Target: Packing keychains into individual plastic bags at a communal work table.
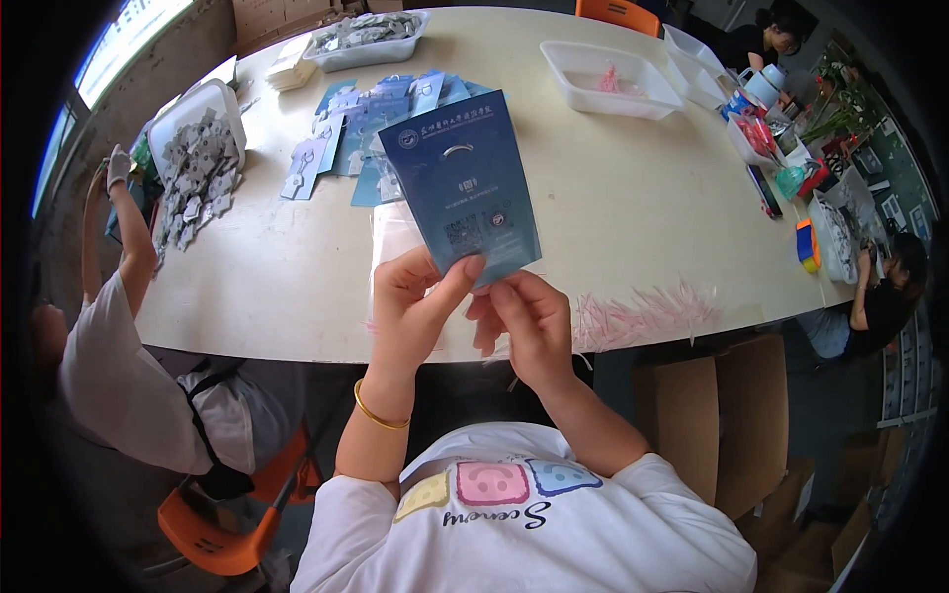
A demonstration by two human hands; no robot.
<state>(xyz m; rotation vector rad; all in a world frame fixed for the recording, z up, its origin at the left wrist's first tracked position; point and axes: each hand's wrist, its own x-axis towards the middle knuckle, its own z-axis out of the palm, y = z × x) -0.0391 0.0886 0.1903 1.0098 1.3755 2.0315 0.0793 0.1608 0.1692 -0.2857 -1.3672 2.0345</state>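
Note:
My left hand [413,301] grips a blue printed card [470,183] by its lower edge, thumb on the face towards me. The card stands tilted up above the table, with a small pale curved piece showing near its top. At the card's bottom corner my right hand [537,321] is closed, thumb and forefinger pinched together against it. Behind the card lies a spread pile of blue cards [321,148], some bearing small metal-looking pieces. Under my left hand is a stack of whitish sheets or bags [390,232], partly hidden. Pink thin strips [647,314] lie to the right of my right hand.
A white tub [237,124] spills grey pieces [203,178] at the left; another grey-filled tub [420,44] stands at the back. A white tray [568,84] holds something pink. One person [133,395] sits at left, others at right. Cardboard boxes [751,425] stand below the table edge.

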